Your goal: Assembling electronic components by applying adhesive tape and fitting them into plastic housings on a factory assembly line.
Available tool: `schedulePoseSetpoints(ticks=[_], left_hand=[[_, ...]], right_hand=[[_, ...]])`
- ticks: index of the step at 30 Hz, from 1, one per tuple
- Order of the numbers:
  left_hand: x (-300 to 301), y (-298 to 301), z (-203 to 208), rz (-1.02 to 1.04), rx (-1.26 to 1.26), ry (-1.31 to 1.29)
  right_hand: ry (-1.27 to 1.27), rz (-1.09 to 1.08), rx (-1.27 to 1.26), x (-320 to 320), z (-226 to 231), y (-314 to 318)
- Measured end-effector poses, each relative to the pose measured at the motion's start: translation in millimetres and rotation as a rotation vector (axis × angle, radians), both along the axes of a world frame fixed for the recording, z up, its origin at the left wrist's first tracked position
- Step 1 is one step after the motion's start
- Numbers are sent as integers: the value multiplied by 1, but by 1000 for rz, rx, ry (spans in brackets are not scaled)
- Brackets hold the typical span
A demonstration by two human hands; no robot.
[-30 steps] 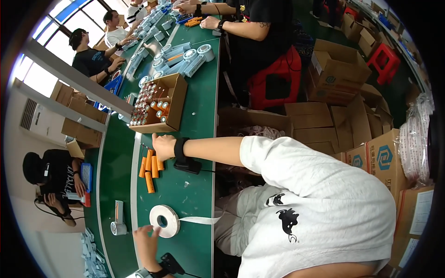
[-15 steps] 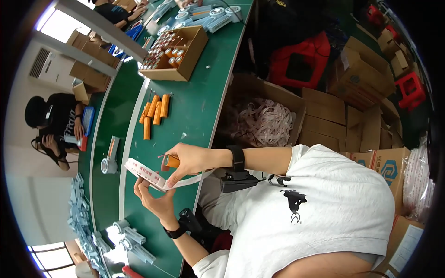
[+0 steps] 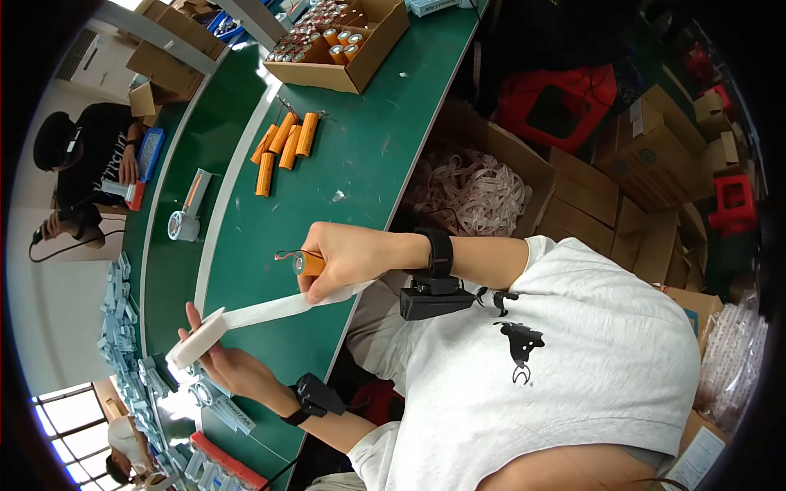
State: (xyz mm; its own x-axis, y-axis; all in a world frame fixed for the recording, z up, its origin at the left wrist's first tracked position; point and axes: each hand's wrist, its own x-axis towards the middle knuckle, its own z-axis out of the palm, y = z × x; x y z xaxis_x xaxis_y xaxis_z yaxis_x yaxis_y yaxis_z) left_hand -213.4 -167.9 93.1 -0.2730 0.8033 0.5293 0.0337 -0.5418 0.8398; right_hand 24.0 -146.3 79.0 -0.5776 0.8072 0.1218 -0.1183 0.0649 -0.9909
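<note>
My left hand point(image 3: 237, 370), lower in the view, grips a roll of white tape point(image 3: 199, 339), with one finger sticking up beside it. A white strip point(image 3: 266, 312) runs taut from the roll to my right hand point(image 3: 348, 258). That hand is closed round an orange cylindrical battery point(image 3: 308, 263) with thin red and dark wires at its end. Its thumb and fingers also pinch the strip, whose tail passes beneath the hand toward my lap. Several more orange batteries point(image 3: 288, 144) lie in a group on the green table point(image 3: 360, 164), beyond my right hand.
A cardboard box of batteries point(image 3: 327, 78) stands on the table. Light-blue handheld fans point(image 3: 187, 222) lie on the far bench, with more heaped point(image 3: 123, 327) nearby. A carton of crumpled strips point(image 3: 475, 192) and a red stool point(image 3: 557, 106) stand beside the table. A co-worker point(image 3: 94, 164) sits opposite.
My left hand has moved away from my right with the roll, drawing out a longer strip between them. The view has shifted somewhat; my right hand still grips the battery.
</note>
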Motion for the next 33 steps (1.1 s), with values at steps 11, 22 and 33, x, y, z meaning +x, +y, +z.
schedulePoseSetpoints(ticks=[11, 22, 33], left_hand=[[29, -23, -23, 36, -302, 338], [33, -30, -38, 168, -325, 573], [35, -32, -37, 438, -156, 1146]], right_hand=[[263, -20, 139, -9, 15, 15], [417, -199, 210, -50, 3, 22], [87, -453, 579, -78, 0, 18]])
